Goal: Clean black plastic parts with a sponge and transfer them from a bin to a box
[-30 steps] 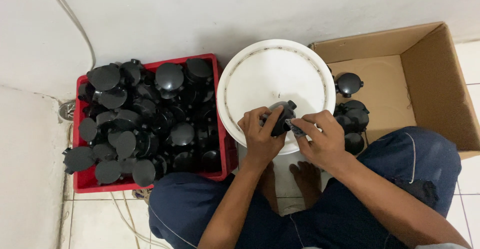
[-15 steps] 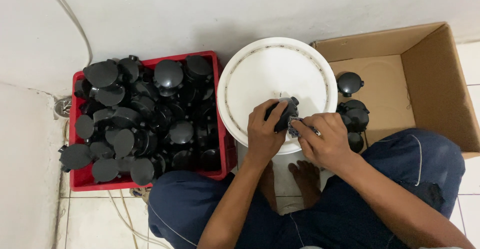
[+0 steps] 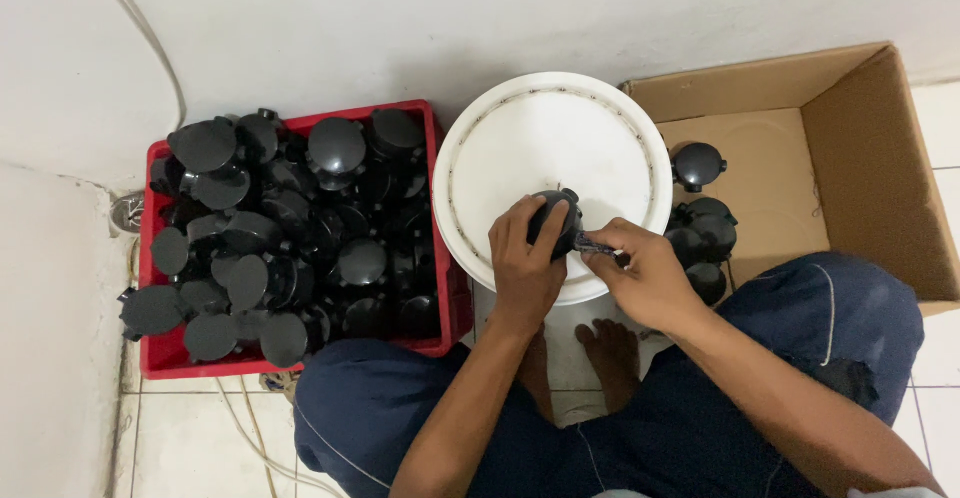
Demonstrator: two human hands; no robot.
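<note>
Gripping a round black plastic housing (image 3: 553, 224) over the white round plastic lid (image 3: 500, 148), the left hand (image 3: 525, 263) is closed on it. A small dark tool (image 3: 594, 248) is pinched by the right hand (image 3: 645, 278), probably for trimming; a steady grip seems needed next.

A crate (image 3: 441, 208) of caps sits left of the lid (image 3: 520, 138), a box (image 3: 860, 158) right.

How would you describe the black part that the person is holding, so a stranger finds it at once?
Find the round white lid between the red crate and the cardboard box. Over its near edge, the left hand grips one black round part. Unlike the others, it lies in no container.
</note>
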